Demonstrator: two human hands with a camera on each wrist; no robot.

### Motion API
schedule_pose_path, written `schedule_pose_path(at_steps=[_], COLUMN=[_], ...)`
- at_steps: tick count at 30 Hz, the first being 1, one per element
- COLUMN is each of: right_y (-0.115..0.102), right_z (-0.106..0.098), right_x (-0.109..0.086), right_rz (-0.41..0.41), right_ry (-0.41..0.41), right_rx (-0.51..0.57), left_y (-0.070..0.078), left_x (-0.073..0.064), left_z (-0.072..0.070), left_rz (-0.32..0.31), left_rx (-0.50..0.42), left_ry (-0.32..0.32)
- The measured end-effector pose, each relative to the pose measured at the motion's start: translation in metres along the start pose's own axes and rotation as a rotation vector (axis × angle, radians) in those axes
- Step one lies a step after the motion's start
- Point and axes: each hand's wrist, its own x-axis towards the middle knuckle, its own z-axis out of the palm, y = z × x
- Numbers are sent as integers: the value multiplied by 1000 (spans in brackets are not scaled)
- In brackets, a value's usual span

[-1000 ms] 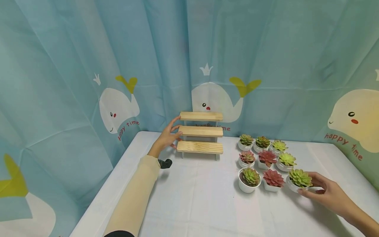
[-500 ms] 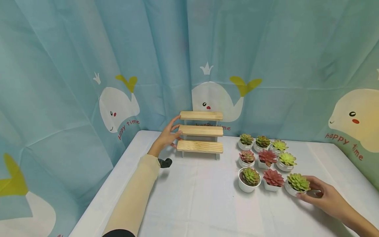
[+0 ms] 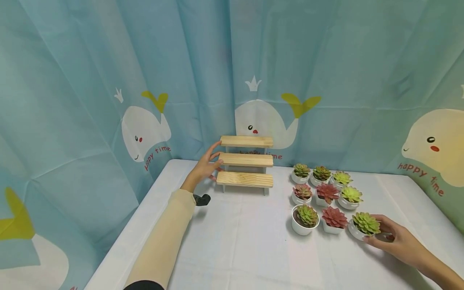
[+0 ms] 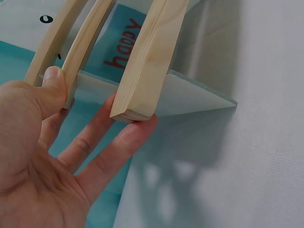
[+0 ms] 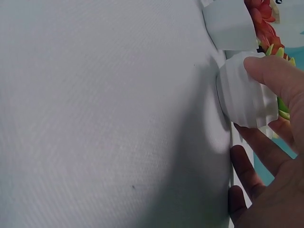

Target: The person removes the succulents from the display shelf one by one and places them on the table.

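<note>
My left hand (image 3: 204, 168) is at the left end of a three-tier wooden display stand (image 3: 245, 160). In the left wrist view, its thumb touches the middle plank, and two spread fingers touch the end of the bottom plank (image 4: 149, 61). My right hand (image 3: 406, 245) holds a green potted succulent (image 3: 366, 223) by its white pot, thumb on the near side and fingers behind. The ribbed pot (image 5: 244, 92) is down at the white cloth in the right wrist view. Close on its left is a dark red succulent (image 3: 334, 218) in a square white pot.
Several other potted succulents stand in rows right of the stand, among them a larger round pot (image 3: 304, 220) at the front left and a lime-green plant (image 3: 351, 195). A blue whale-print curtain (image 3: 203, 80) hangs behind the white-covered table (image 3: 253, 249).
My right hand has moved the green succulent slightly left and toward me, lower on the table, then stayed there over the last half second. My left hand has kept its place on the stand.
</note>
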Motion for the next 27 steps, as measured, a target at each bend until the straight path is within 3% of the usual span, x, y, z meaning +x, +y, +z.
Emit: schedule_pose_path(at_steps=[7,13,18,27], right_y=[-2,-5,-10,-29], right_z=[-3,-7,-19,-46], right_x=[3,3,9,17], right_rz=[-25,-99,-188,-234], right_ry=[-4,1,40,105], right_rx=[15,44,33,5], left_y=[3,6,12,22], left_x=[-1,-7,-15,-32], left_z=[-3,-7,-12,-16], left_rz=[12,24,19,77], left_rx=[37,112,172,243], left_ry=[-7,-18,8,38])
